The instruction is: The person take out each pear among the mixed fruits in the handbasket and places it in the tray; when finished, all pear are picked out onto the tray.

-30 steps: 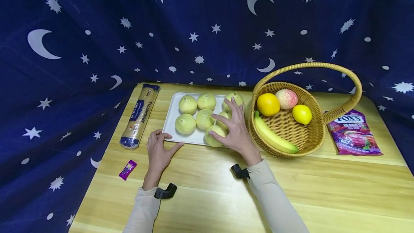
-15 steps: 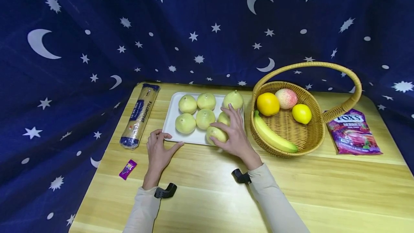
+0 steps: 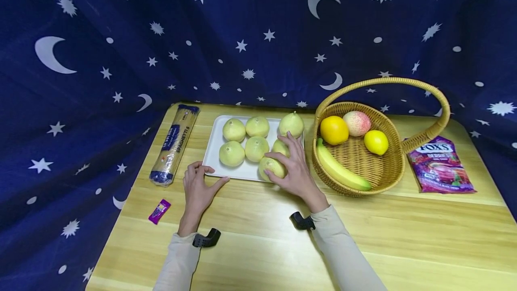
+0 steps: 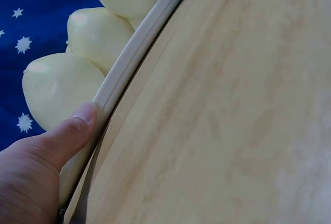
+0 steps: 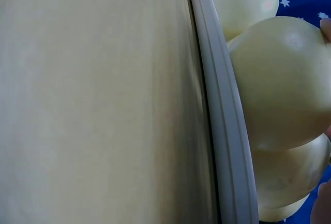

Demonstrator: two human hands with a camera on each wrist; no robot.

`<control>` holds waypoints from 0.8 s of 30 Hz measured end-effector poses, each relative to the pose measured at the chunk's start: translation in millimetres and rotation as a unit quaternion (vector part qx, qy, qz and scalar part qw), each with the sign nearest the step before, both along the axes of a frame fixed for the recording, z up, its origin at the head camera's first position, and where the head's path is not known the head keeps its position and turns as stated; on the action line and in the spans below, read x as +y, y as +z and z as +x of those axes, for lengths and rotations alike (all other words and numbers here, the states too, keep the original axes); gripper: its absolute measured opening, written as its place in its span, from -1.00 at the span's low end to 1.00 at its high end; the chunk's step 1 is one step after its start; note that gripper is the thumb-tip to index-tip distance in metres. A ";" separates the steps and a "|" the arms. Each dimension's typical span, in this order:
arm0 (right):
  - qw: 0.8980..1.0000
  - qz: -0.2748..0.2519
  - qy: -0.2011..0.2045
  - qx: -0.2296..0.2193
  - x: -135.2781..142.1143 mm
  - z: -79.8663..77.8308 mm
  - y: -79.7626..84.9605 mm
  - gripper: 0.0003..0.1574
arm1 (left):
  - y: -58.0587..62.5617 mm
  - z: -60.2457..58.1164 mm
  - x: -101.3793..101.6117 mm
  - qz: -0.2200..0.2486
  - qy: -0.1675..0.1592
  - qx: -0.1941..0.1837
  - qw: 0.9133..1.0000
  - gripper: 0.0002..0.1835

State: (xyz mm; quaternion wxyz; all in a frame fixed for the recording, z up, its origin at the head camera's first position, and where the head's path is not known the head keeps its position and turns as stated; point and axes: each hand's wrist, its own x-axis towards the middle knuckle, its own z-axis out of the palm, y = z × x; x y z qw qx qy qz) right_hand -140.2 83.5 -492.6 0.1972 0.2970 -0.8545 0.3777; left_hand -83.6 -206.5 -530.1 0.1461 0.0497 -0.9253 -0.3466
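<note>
Gripping the nearest pear (image 3: 271,167) with our right hand (image 3: 296,172), fingers curled round it at the tray's near right corner. Our left hand (image 3: 198,187) rests relaxed on the table, thumb tip touching the near rim of the white tray (image 3: 213,140). Tray holds seven pale pears, packed close, touching. Just right of our right hand, the wicker basket (image 3: 387,172) holds a banana (image 3: 341,172), orange (image 3: 334,130), peach (image 3: 357,123), lemon (image 3: 376,142). Spaghetti pack (image 3: 174,144) and purple wrapper (image 3: 159,211) left of our left hand; candy bag (image 3: 440,165) beyond basket. Bare table (image 3: 404,241) near our wrists.
</note>
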 end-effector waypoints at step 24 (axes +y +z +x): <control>1.000 0.004 0.005 -0.009 4.6 1.0 0.5 -0.47 | -0.5 0.1 -0.1 -0.003 0.001 0.001 1.000 -0.45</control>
